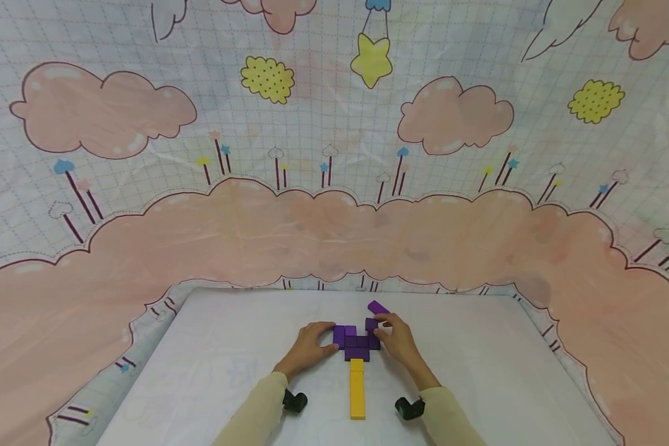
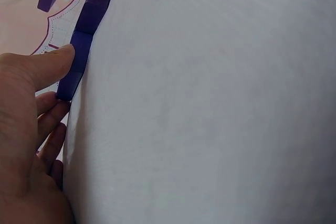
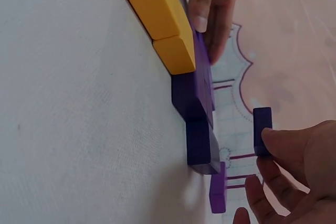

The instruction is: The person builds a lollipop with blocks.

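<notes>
Several purple blocks [image 1: 357, 354] form a flat cluster on the white table. At its left side my left hand [image 1: 308, 348] grips the leftmost purple block [image 1: 339, 336], thumb at the near end and fingers at the far end. In the left wrist view the thumb presses that block's side. My right hand [image 1: 397, 341] pinches a small dark purple block [image 3: 262, 129] between thumb and fingers, held apart from the cluster. Another purple block [image 1: 377, 307] lies just beyond the right hand. Below the cluster, a yellow column [image 1: 357, 393] of a short and a long block points toward me.
The white table [image 1: 228, 396] spreads around the blocks. Behind it hangs a cloth [image 1: 312, 235] printed with clouds and stars. Dark devices are strapped at the left wrist [image 1: 295, 402] and right wrist [image 1: 409, 408].
</notes>
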